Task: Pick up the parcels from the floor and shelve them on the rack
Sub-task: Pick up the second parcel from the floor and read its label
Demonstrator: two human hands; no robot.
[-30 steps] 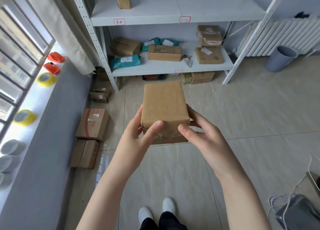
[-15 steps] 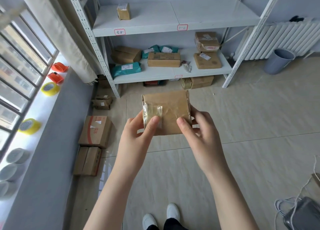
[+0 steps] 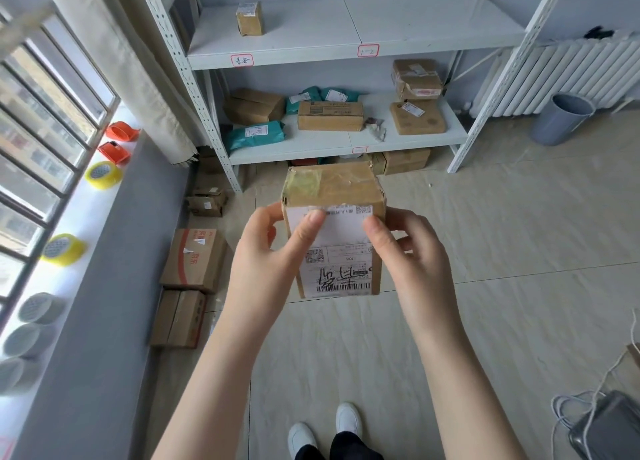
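I hold a small brown cardboard parcel (image 3: 337,196) in front of me with both hands, its white shipping label facing me. My left hand (image 3: 266,258) grips its left side, thumb on the label. My right hand (image 3: 412,251) grips its right side, thumb on the label too. Ahead stands the white metal rack (image 3: 346,144); its lower shelf carries several brown boxes and teal mailer bags, and one small box (image 3: 249,19) stands on the upper shelf. More parcels lie on the floor at the left: a box with red print (image 3: 194,260), a taped pair (image 3: 180,317) and a small one (image 3: 207,201).
A grey windowsill (image 3: 86,251) runs along the left with tape rolls and orange dispensers. A curtain hangs beside the rack's left post. A grey bin (image 3: 561,118) stands by the radiator at the right. Cables and a dark device (image 3: 609,428) lie at the bottom right. More boxes sit under the rack.
I have turned the parcel over in my hands: first a plain brown face showed, then the taped end, now the labelled face. The view has come a little closer to the rack.
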